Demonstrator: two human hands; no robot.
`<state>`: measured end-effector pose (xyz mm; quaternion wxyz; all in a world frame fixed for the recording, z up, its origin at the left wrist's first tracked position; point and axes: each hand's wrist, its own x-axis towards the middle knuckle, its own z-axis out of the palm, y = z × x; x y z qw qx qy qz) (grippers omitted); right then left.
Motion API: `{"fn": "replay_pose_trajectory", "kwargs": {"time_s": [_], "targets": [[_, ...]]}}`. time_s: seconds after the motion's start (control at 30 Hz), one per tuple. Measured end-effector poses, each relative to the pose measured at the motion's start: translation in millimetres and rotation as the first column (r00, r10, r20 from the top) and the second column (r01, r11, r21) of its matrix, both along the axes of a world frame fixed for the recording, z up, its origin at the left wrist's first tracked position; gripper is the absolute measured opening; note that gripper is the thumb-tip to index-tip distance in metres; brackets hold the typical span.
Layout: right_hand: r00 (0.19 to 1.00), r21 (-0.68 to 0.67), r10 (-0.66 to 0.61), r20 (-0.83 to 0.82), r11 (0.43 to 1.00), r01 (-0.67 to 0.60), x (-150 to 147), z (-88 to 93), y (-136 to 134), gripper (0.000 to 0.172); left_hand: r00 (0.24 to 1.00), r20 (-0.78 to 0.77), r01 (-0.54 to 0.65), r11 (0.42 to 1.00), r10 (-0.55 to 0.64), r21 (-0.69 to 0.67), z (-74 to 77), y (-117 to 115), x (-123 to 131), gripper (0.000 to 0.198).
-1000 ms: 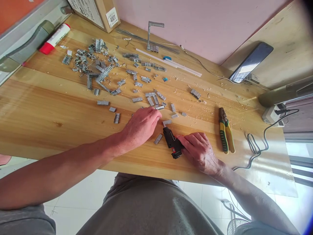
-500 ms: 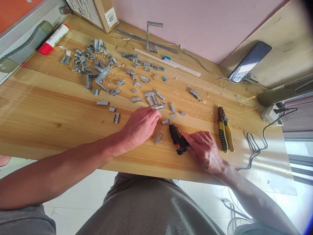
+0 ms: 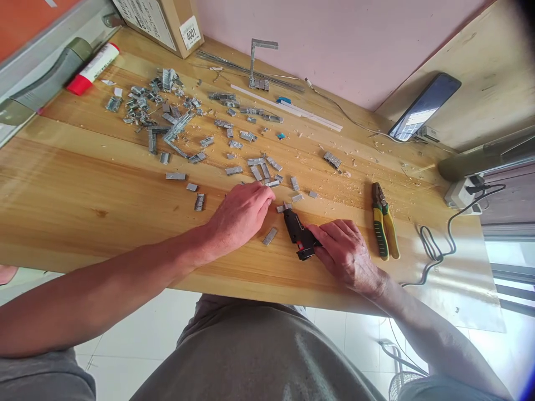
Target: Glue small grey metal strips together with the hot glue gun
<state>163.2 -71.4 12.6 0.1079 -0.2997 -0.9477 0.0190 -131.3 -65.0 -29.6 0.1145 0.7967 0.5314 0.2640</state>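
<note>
My right hand (image 3: pixel 345 253) is closed round a small black glue gun (image 3: pixel 297 233) with a red trigger, lying low over the wooden table (image 3: pixel 83 184). The gun's nozzle touches a short grey metal strip (image 3: pixel 283 208). My left hand (image 3: pixel 242 214) rests palm down just left of that strip, fingers curled together with their tips by it. What the fingers hold, if anything, is hidden. Another strip (image 3: pixel 270 236) lies between the two hands.
Several grey metal strips (image 3: pixel 179 128) are scattered over the table's far half. Yellow-green pliers (image 3: pixel 383 220) lie right of my right hand. A phone (image 3: pixel 424 107), a power strip (image 3: pixel 462 195) with a cable, a cardboard box (image 3: pixel 163 22) and a red-capped tube (image 3: pixel 92 68) line the edges.
The glue gun in my right hand shifted right and then back left and up, so its nozzle now meets the strip. My left hand has stayed where it was.
</note>
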Motion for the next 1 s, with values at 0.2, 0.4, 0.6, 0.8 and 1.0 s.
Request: {"fn": "replay_pose_trajectory", "kwargs": {"time_s": [0.2,0.4,0.6,0.8,1.0], "targets": [[0.999,-0.020,-0.033,-0.024,0.999,0.033,16.4,7.5,1.7,0.034,1.000,0.010,0.008,1.000,-0.008,-0.007,3.0,-0.6,0.8,0.018],[1.000,-0.151,0.001,-0.027,0.988,-0.005,10.9,20.8,5.9,0.038,1.000,0.007,-0.007,1.000,0.007,-0.030,4.5,0.3,1.6,0.017],[0.999,-0.200,0.023,-0.028,0.979,-0.028,-2.3,37.7,16.6,0.029,1.000,0.002,-0.005,0.997,0.005,-0.071,8.2,0.6,3.0,0.015],[0.999,-0.211,0.032,0.029,0.977,-0.025,-1.0,46.3,23.6,0.028,1.000,0.006,0.001,0.998,-0.001,-0.067,7.6,0.2,4.8,0.014],[0.996,-0.263,-0.052,0.073,0.962,0.069,8.2,57.6,32.2,0.030,1.000,0.016,0.000,0.999,0.001,-0.048,7.2,-1.0,6.2,0.013]]}}
